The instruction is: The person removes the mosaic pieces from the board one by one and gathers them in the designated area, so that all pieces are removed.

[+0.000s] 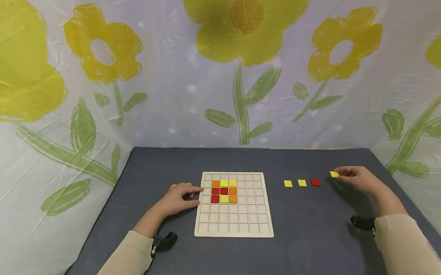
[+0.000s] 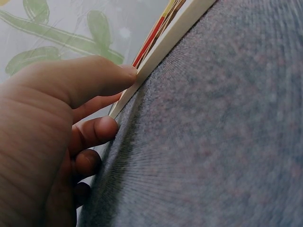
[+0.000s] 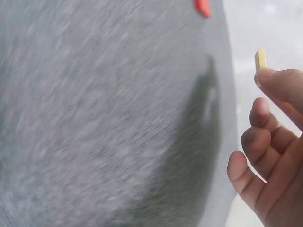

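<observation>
Between thumb and forefinger my right hand (image 1: 360, 179) pinches a yellow square tile (image 1: 334, 174), lifted above the table at the right; the right wrist view shows this tile (image 3: 261, 59) edge-on. My left hand (image 1: 178, 199) touches the left edge of a pale wooden grid board (image 1: 234, 235) with its thumb and fingertips. Orange, yellow and red tiles fill a three-by-three block in the board's upper left part, among them a red tile (image 1: 224, 191) at the centre. In the left wrist view, the thumb (image 2: 106, 78) rests against the board's side (image 2: 175, 35).
Two yellow tiles, one farther left (image 1: 288, 184) and one nearer the middle (image 1: 302, 183), lie in a row with a red tile (image 1: 315, 182) right of the board. A dark cloth (image 1: 304, 248) covers the table. Behind stands a flower-printed curtain (image 1: 163, 90).
</observation>
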A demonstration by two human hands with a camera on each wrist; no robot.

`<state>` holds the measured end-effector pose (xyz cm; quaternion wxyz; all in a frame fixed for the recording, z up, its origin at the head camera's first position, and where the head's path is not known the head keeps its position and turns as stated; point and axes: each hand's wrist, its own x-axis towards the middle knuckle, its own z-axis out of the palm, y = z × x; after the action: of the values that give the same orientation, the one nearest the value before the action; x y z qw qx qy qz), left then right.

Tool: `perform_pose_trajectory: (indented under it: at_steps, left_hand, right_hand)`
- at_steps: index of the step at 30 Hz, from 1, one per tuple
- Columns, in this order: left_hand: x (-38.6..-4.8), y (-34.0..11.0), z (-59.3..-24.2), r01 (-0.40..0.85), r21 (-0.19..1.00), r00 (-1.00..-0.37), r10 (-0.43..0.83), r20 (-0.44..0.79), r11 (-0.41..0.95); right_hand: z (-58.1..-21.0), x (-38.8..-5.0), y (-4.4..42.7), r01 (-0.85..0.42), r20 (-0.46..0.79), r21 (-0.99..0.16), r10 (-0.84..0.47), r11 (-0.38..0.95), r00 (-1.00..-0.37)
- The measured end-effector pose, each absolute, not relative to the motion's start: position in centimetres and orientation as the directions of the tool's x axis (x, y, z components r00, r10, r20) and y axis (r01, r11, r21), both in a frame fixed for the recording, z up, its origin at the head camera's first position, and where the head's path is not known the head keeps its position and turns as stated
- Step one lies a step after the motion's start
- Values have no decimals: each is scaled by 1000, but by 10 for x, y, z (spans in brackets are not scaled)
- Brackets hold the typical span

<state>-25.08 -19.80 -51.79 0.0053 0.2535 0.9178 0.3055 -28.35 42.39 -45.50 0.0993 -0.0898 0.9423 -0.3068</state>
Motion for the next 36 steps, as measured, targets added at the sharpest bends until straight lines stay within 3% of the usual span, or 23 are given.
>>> perform_pose_trajectory:
  at_steps: [5,13,25,36]
  left_hand:
    - [-251,-198,-519,460,559,-873,466,145,690]
    - [-252,-199,-519,457,564,-875,462,145,688]
    - [-253,-201,-522,476,561,-865,476,159,677]
    - [-252,-199,-522,499,551,-854,487,182,669]
  right_hand:
    - [-468,-286,431,-69,-176,-612,-221,788,-959]
    - [-475,-290,429,-138,-119,-561,-245,816,-962]
    - [-477,-286,420,-131,-124,-546,-235,828,-964]
    - [-454,-262,386,-173,18,-556,-196,813,-980]
